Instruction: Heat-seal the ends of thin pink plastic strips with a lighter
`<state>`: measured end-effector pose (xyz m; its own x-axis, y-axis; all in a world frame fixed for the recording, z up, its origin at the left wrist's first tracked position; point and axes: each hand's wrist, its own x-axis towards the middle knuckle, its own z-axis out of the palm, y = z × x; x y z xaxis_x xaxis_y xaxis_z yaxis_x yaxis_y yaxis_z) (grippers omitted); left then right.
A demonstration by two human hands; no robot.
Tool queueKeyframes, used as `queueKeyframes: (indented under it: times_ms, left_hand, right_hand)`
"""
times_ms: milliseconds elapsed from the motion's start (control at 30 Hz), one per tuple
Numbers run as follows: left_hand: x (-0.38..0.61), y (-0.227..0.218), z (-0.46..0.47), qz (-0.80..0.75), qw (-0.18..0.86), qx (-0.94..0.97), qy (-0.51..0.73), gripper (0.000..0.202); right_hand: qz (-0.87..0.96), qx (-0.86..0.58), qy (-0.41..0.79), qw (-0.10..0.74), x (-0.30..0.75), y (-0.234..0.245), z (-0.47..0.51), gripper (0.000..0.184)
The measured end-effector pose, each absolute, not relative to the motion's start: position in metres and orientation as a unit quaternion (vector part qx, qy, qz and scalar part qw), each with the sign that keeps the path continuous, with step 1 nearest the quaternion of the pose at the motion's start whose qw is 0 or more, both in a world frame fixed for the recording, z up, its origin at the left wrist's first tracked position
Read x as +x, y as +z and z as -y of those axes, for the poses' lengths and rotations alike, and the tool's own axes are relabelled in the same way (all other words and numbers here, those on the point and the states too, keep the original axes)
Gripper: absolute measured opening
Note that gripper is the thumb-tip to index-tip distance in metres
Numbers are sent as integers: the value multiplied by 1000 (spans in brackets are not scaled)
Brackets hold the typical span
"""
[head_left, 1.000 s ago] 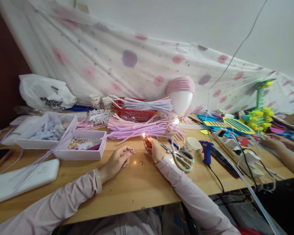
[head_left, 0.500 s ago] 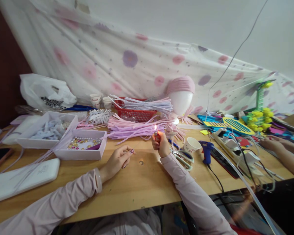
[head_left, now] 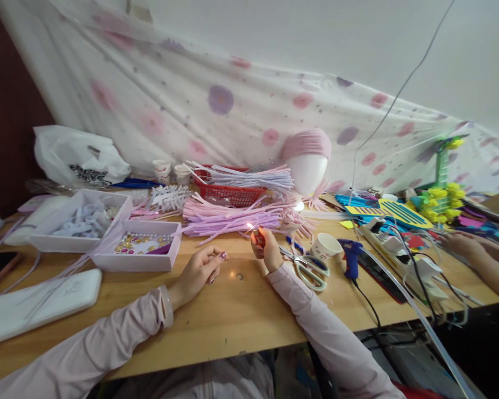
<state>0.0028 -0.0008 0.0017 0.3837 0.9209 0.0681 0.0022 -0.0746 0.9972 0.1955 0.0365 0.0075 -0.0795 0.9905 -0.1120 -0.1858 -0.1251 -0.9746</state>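
My right hand [head_left: 269, 250] is closed around a small red lighter [head_left: 259, 237] just above the wooden table [head_left: 233, 316]. A flame burns at the lighter's tip, tilted to the left. My left hand [head_left: 199, 271] rests on the table with its fingers pinched on a thin, pale thread or wire that runs up toward the flame; it is too fine to name. Just behind both hands lies a pile of pink pipe cleaners [head_left: 228, 217].
White trays [head_left: 147, 260] with beads and trims stand at the left, a red basket [head_left: 228, 194] and a foam head [head_left: 306, 160] at the back. Scissors [head_left: 310, 269], a paper cup [head_left: 326, 244], a blue glue gun [head_left: 351, 257] and a power strip [head_left: 395, 244] lie right. Another person's hand [head_left: 461, 244] works at far right.
My right hand with the lit lighter lifted up and right half a second ago, then came back down and left toward my left hand's thread. My left hand stayed put.
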Motion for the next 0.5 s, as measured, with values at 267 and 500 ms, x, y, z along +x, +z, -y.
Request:
queueKeyframes:
  times_ms: [267, 500]
  left_hand:
    - [2, 3, 2, -378, 560, 614, 408, 29]
    - [1, 1, 1, -376, 556, 617, 410, 29]
  right_hand:
    - [388, -471, 587, 532, 202, 16, -39, 32]
    - [427, -478, 591, 490, 192, 9, -34, 33]
